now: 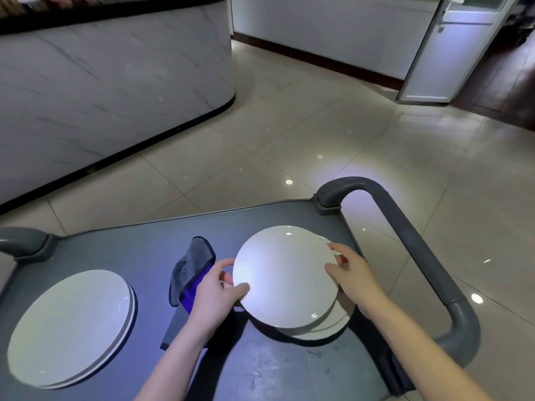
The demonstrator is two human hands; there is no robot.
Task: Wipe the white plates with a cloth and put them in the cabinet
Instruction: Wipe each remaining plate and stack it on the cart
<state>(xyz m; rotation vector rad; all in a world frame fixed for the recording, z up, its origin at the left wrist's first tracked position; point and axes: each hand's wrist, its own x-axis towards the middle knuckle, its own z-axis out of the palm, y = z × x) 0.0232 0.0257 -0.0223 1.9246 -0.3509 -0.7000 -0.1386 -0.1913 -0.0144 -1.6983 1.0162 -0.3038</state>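
Note:
A white plate (282, 274) is held over a grey cart top (139, 250), slightly above another white plate (333, 325) that lies beneath it. My left hand (215, 287) pinches the plate's left rim with thumb on top. My right hand (351, 270) grips its right rim. A grey and blue cloth (192, 273) lies crumpled on the cart just left of my left hand. At the cart's left end sits a stack of white plates (71, 328).
The cart's grey handle (405, 235) loops around on the right, and another handle end (23, 241) shows at the left. A marble-fronted counter (110, 82) stands beyond on the left. Glossy tiled floor (318, 125) stretches ahead to a glass door (451, 47).

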